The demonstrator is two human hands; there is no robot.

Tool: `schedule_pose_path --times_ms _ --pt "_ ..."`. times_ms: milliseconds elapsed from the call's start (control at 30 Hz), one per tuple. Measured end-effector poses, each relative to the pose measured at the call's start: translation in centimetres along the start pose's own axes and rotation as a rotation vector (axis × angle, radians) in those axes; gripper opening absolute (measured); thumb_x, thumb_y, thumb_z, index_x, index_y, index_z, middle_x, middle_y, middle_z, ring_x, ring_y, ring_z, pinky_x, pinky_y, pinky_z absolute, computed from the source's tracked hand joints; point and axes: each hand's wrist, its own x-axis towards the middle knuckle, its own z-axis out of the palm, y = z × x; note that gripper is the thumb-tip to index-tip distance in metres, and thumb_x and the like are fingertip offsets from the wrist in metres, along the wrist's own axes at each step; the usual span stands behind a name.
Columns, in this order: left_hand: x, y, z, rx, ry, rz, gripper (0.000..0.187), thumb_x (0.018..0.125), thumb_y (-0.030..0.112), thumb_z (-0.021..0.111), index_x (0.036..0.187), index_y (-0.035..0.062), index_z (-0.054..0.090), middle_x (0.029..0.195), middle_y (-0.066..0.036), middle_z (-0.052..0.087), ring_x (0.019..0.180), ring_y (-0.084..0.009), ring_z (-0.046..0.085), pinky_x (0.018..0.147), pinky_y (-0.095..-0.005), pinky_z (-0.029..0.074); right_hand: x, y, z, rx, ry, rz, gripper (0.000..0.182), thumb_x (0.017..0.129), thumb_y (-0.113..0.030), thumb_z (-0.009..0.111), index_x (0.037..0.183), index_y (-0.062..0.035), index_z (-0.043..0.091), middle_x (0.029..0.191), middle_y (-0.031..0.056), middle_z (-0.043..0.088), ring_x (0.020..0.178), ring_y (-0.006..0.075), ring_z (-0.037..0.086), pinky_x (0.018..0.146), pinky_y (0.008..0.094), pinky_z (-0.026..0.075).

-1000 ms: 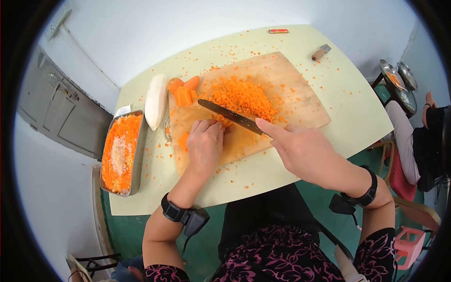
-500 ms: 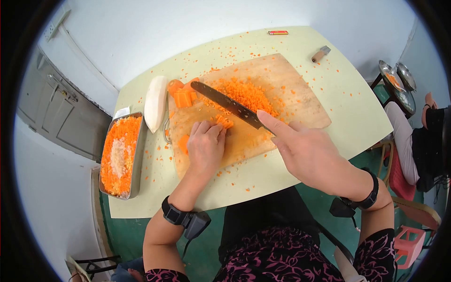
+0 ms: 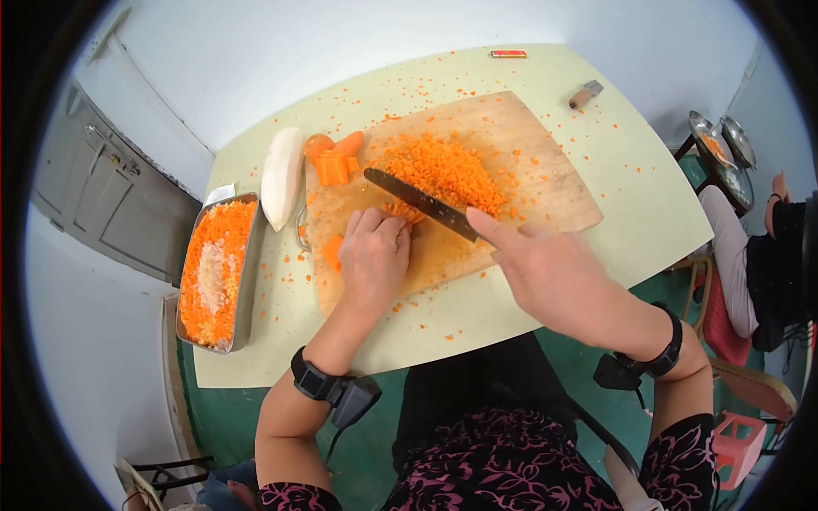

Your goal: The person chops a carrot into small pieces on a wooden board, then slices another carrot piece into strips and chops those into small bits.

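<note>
My right hand (image 3: 550, 268) is closed round the handle of a knife (image 3: 419, 201), its index finger stretched along the top of the blade. The dark blade points to the upper left over the wooden cutting board (image 3: 545, 179). With its fingers curled, my left hand (image 3: 375, 251) presses on carrot strips (image 3: 402, 210) at the board's near left, mostly hidden by the fingers and blade. Behind the knife lies a heap of finely chopped carrot (image 3: 447, 170). Carrot chunks (image 3: 335, 168) sit at the board's far left, and another carrot piece (image 3: 333, 252) is beside my left hand.
Left of the board, a peeled white radish (image 3: 281, 179) lies on the table, near a metal tray (image 3: 247, 298) full of chopped carrot. A lighter (image 3: 509, 54) and a wooden-handled tool (image 3: 585, 94) are at the back. Another person's leg (image 3: 726, 247) shows at right.
The knife has come down and closer to my left hand, its tip shifting right and towards me. My left hand stays on the carrot strips. The view has shifted slightly.
</note>
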Motion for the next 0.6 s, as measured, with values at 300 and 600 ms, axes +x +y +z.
schedule_pose_path --times_ms 300,600 --pt "-0.1 0.1 -0.1 0.022 -0.009 -0.014 0.005 0.071 0.006 0.070 0.074 0.0032 0.068 0.077 -0.006 0.062 0.073 -0.0238 0.058 0.063 -0.0342 0.048 0.1 -0.3 0.3 0.013 0.055 -0.030 0.053 0.078 0.000 0.050 0.130 0.0014 0.045 0.061 0.0156 0.054 0.054 0.0295 0.055 0.051 0.0399 0.045" --pt "-0.1 0.0 0.1 0.056 -0.008 0.039 0.003 0.071 0.004 0.068 0.074 0.0033 0.067 0.076 -0.006 0.061 0.072 -0.0237 0.057 0.062 -0.0338 0.048 0.1 -0.7 0.3 0.014 0.067 0.000 0.053 0.078 0.001 0.051 0.131 -0.0016 0.046 0.061 0.0157 0.054 0.055 0.0315 0.055 0.053 0.0403 0.046"
